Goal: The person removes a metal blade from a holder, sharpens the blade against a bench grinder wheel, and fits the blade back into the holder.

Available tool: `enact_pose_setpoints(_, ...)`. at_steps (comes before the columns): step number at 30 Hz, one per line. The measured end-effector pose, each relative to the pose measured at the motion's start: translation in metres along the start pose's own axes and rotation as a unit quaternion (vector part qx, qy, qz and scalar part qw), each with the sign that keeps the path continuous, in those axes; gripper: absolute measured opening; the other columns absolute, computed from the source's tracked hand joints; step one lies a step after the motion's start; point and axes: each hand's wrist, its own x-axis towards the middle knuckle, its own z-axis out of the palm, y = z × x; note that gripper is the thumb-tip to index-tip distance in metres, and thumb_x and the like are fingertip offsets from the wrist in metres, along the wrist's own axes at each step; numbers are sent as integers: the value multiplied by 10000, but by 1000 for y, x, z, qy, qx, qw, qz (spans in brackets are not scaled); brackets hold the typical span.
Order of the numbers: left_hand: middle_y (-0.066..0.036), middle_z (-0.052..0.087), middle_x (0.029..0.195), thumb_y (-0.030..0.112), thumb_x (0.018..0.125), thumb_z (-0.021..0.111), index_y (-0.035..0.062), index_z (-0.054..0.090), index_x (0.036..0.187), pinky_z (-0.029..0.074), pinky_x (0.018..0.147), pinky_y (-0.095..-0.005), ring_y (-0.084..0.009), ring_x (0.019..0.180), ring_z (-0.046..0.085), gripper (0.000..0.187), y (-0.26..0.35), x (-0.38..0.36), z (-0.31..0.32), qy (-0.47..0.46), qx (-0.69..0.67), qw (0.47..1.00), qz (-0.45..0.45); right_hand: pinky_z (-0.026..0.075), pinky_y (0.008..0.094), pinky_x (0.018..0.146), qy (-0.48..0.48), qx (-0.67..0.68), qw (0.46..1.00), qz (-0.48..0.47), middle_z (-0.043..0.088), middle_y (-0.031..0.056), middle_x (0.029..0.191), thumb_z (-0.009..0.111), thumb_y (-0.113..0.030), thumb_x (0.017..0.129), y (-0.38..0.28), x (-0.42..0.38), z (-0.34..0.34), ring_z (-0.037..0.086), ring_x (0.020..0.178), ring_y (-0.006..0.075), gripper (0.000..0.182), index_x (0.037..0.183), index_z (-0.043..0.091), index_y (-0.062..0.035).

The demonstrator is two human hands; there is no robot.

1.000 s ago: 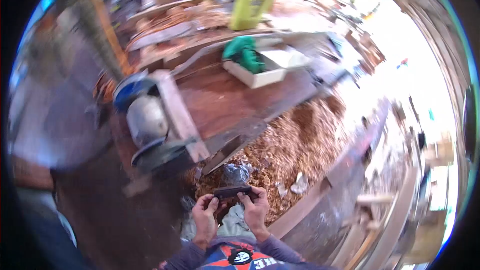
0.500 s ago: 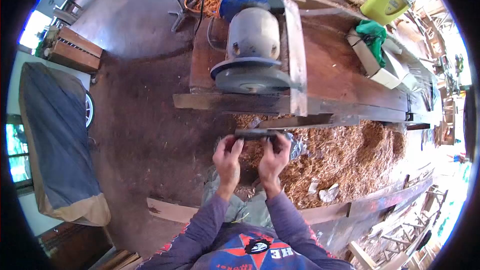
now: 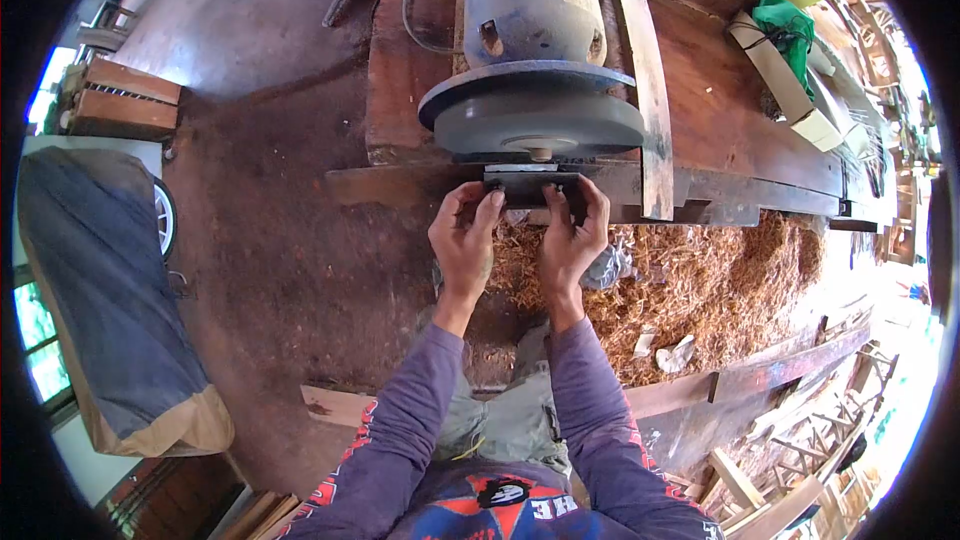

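Observation:
My left hand [image 3: 464, 245] and my right hand [image 3: 572, 245] pinch the two ends of a dark, flat metal blade [image 3: 523, 184], thumbs on the near face. A bright strip runs along its far edge. The blade lies level, right at the near rim of the grey grinding wheel [image 3: 540, 126] of a bench grinder. Behind the wheel sits the rounded grey motor housing [image 3: 535, 10]. My fingertips behind the blade are partly hidden.
The grinder stands on a brown wooden bench [image 3: 695, 80] with an upright board [image 3: 640, 90] to its right. Wood shavings [image 3: 720, 290] cover the ground at right. A white box with green cloth [image 3: 785, 35] sits on the bench. A dark cover [image 3: 110, 290] drapes something at left.
Both hands have carried the blade forward and up to the grinding wheel. The view has moved closer to the grinder, and the bright edge of the blade now shows.

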Motion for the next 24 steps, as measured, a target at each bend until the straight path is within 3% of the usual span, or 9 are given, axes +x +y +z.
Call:
enact_pose_setpoints(2,-17,681,926,103,920,718,-28,647,1084,485,720,-207,-54,832,605,222,2,2,4,10,-25,1000,13,508,327,845,-1,-3,1000,5,642,124,1038,738,16,833,2,1,0,637,931,228,308,1119,622,13)
enact_pose_setpoints(6,-21,683,909,86,921,712,-34,646,1084,492,725,-207,-58,831,614,214,5,3,5,8,13,1000,25,507,336,850,3,-2,1000,-7,642,136,1038,739,15,831,0,4,0,638,936,245,307,1115,620,12)
enact_pose_setpoints(9,-54,692,940,96,912,722,-37,650,1102,541,788,-250,-113,860,660,243,14,3,8,9,9,1000,14,507,343,846,3,1,1000,-12,642,143,1035,740,13,829,-1,6,0,639,932,256,310,1114,618,14)
enact_pose_setpoints(18,-15,674,932,62,917,711,-34,646,1084,485,736,-192,-49,836,603,203,13,6,12,12,-1,1000,6,509,345,840,-5,2,1000,12,643,140,1020,752,-5,828,-3,11,-2,638,921,255,311,1109,620,11)
enact_pose_setpoints(20,-59,690,945,94,919,711,-40,644,1100,543,795,-260,-109,866,652,235,7,8,10,9,-15,1000,4,509,346,838,-5,1,1000,15,643,139,1016,756,-9,828,-2,11,-1,638,917,258,310,1106,621,9)
enact_pose_setpoints(24,-63,690,949,102,917,717,-40,639,1106,546,795,-265,-113,860,654,249,9,8,11,6,-2,1000,12,511,344,830,-1,-3,1000,8,644,137,1011,764,-14,819,0,11,-1,640,914,259,317,1103,625,7)
